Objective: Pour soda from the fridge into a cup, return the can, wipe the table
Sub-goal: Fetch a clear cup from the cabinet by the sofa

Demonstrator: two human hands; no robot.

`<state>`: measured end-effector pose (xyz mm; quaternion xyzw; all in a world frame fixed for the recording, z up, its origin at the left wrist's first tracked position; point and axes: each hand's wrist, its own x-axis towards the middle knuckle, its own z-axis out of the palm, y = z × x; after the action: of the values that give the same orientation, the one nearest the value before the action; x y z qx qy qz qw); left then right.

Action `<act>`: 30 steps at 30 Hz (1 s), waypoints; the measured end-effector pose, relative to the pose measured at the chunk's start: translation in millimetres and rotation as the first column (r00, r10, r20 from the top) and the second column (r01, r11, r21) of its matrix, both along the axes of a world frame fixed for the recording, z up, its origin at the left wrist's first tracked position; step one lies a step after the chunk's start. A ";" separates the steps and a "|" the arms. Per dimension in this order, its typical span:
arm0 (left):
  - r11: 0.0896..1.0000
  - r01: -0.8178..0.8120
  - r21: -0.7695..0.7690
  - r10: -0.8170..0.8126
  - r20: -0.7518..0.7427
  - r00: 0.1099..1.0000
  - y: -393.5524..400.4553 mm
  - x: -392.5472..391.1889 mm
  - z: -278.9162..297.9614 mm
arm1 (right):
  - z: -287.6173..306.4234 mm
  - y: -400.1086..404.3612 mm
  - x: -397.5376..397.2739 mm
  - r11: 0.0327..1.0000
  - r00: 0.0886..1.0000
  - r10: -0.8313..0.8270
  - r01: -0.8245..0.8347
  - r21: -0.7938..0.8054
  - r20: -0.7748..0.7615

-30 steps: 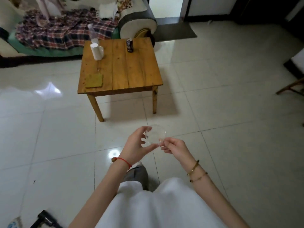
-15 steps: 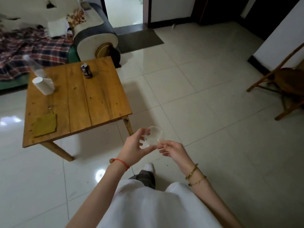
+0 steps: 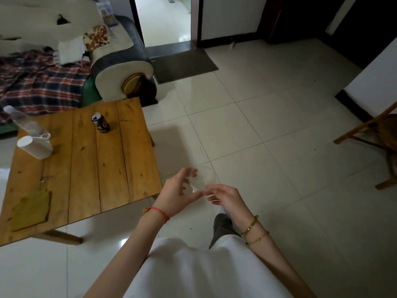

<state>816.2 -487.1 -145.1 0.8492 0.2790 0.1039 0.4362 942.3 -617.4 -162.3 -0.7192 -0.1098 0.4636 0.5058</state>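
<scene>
A clear plastic cup point(image 3: 203, 177) is held in front of me over the tiled floor, its mouth turned toward the camera. My left hand point(image 3: 178, 193) cups its left side and my right hand point(image 3: 225, 197) pinches its lower right rim. A dark soda can point(image 3: 100, 122) stands upright near the far edge of the low wooden table point(image 3: 111, 168), to my left. An olive-green cloth point(image 3: 31, 209) lies flat on the table's near left corner.
A white paper roll point(image 3: 35, 147) and a clear plastic bottle point(image 3: 25, 123) sit at the table's far left. A sofa with a plaid blanket point(image 3: 38, 82) stands behind. A doorway with a grey mat point(image 3: 182, 64) lies ahead; a wooden chair point(image 3: 378, 138) is at right.
The view has swung right and nearer: the table slid to the left of the frame and looks larger. Both hands keep holding the cup in about the same pose.
</scene>
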 end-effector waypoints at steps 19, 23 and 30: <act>0.831 -0.551 -0.081 0.556 0.060 0.829 138.8 197.0 0.8 | 4.4 235.3 252.5 0.822 0.823 0.567 -0.562 -0.086 0.031; 0.744 -0.661 -0.098 0.667 0.043 0.744 167.6 197.7 -4.6 | -0.2 287.7 256.9 0.722 0.725 0.689 -0.683 -0.106 0.019; 0.558 -0.820 -0.128 0.828 0.014 0.561 236.8 176.9 -19.6 | -19.5 402.8 235.3 0.531 0.534 0.845 -0.842 -0.096 -0.008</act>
<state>993.1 -250.3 -164.7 0.5912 0.6326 0.3111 0.3918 1177.6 -214.6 -181.8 -0.6076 -0.4325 0.6400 0.1849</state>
